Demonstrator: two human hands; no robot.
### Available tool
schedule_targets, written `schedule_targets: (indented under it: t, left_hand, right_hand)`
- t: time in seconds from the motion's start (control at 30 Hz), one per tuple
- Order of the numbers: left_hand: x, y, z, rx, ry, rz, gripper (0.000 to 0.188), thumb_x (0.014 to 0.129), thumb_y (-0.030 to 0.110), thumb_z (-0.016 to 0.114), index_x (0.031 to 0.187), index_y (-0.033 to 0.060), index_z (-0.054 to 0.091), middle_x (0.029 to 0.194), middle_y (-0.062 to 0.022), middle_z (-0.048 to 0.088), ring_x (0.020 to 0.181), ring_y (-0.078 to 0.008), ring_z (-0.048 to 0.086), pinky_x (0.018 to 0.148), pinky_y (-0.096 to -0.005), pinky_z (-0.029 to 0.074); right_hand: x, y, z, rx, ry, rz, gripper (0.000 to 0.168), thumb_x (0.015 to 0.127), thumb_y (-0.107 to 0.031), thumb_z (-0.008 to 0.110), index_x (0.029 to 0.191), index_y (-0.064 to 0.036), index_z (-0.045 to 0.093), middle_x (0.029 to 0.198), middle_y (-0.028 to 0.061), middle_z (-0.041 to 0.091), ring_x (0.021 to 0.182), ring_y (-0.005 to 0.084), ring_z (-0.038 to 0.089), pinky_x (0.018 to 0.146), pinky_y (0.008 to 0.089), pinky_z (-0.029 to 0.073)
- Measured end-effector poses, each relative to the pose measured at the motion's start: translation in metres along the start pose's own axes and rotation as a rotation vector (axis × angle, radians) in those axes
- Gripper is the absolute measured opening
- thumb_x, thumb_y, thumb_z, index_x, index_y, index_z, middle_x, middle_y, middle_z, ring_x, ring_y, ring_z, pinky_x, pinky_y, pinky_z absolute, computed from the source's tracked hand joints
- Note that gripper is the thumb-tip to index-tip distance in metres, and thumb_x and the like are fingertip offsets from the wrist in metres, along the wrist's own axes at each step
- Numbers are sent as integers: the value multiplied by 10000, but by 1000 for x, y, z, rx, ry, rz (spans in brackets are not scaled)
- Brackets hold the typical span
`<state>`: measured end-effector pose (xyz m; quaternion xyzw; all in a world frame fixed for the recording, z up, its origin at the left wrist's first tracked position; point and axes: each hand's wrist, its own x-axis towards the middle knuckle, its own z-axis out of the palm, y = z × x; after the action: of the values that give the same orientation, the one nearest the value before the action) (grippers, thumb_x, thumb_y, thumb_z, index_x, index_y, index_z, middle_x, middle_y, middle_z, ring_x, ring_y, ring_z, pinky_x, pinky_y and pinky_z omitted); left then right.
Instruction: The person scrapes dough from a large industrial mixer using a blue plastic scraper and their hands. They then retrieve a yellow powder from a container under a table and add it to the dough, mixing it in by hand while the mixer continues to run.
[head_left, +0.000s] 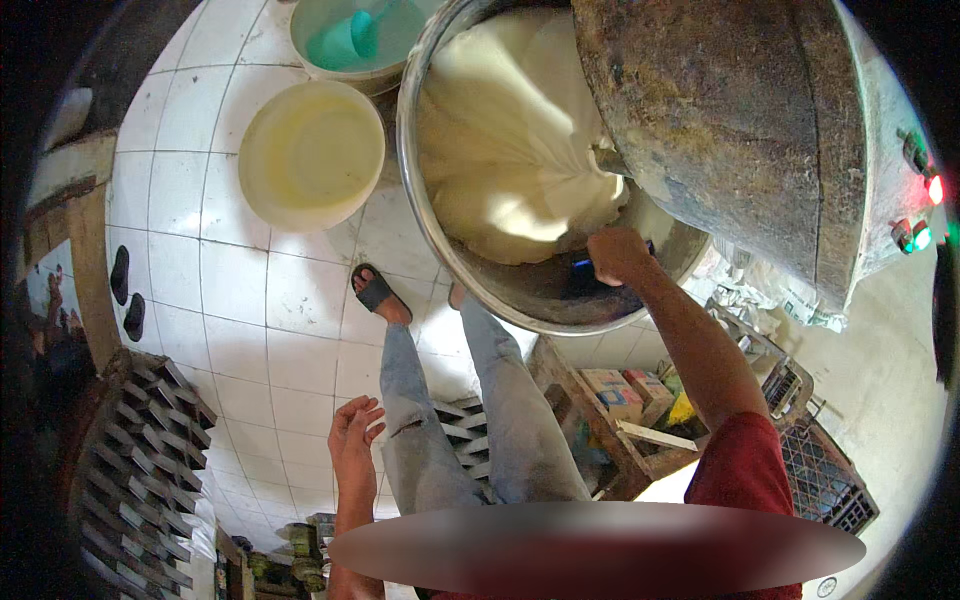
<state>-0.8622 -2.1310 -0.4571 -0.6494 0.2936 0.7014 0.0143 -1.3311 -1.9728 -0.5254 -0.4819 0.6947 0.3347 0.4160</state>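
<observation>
A large steel mixing bowl (414, 161) holds a mass of pale, smooth dough (502, 157), gathered around a metal part beneath the worn housing of a mixer (720, 127). My right hand (619, 256) reaches into the bowl near its lower wall, closed around a dark blue tool (583, 264); the fingers hide most of it, so its kind cannot be told. Beside my left knee, my left hand (355, 424) hangs with fingers loosely bent and apart, holding nothing.
Left of the bowl stand a pale plastic tub (311, 157) and a bucket (375, 79) holding a teal scoop (341, 41). Black sandals (127, 292) lie on the tiles. A wooden crate (592, 412) with cardboard boxes (615, 394) is below the bowl; plastic crates (825, 472) sit farther right.
</observation>
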Motion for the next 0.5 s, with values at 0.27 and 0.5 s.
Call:
schedule_targets:
  t: [0.27, 0.5]
  left_hand:
    - [-5, 2, 14, -87, 20, -38, 294, 945, 183, 606, 1193, 27, 586, 1197, -121, 632, 1068, -211, 625, 919, -364, 490]
    - [-5, 0, 29, -35, -30, -32, 381, 956, 255, 602, 1240, 6, 554, 1235, -148, 617, 1090, -229, 621, 939, -380, 487]
  right_hand:
    - [-76, -25, -15, 437, 260, 108, 347, 755, -134, 710, 1099, -89, 706, 1025, 182, 721, 945, 388, 699, 795, 471, 576]
    - [-76, 0, -5, 458, 1054, 289, 467, 827, 32, 601, 1265, -123, 649, 1178, 182, 689, 992, 398, 690, 849, 442, 574]
